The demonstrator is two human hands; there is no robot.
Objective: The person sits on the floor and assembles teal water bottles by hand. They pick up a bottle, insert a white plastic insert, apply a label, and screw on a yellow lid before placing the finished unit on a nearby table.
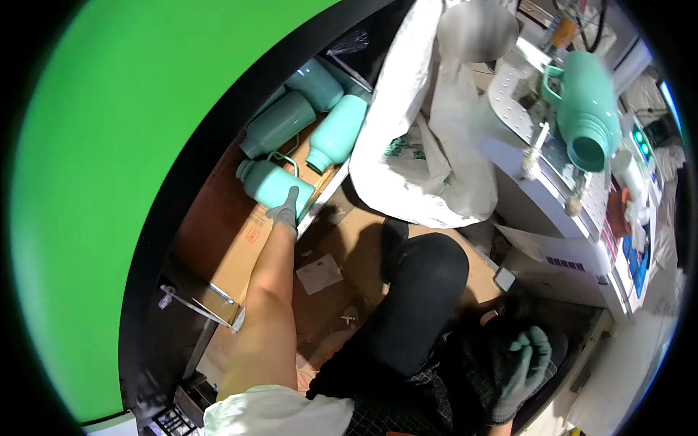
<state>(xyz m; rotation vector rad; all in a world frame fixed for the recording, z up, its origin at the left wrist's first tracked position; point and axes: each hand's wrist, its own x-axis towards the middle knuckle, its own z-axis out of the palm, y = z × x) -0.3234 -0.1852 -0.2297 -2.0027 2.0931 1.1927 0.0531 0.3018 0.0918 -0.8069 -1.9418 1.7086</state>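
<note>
fingers of our left hand [285, 211], gloved in grey, are closing around the near end of a mint green bottle [273, 183] lying on its side on a cardboard sheet [240, 254]. just beyond the fingers three more green bottles [305, 116] are lying in a loose row. our right hand [525, 370], also gloved, is resting loosely curled and holding nothing, well apart, down by our lap. we are judging this as the picking-up step; the next move is calling for a firm grip, since the smooth round body could be rolling away as we are lifting.
</note>
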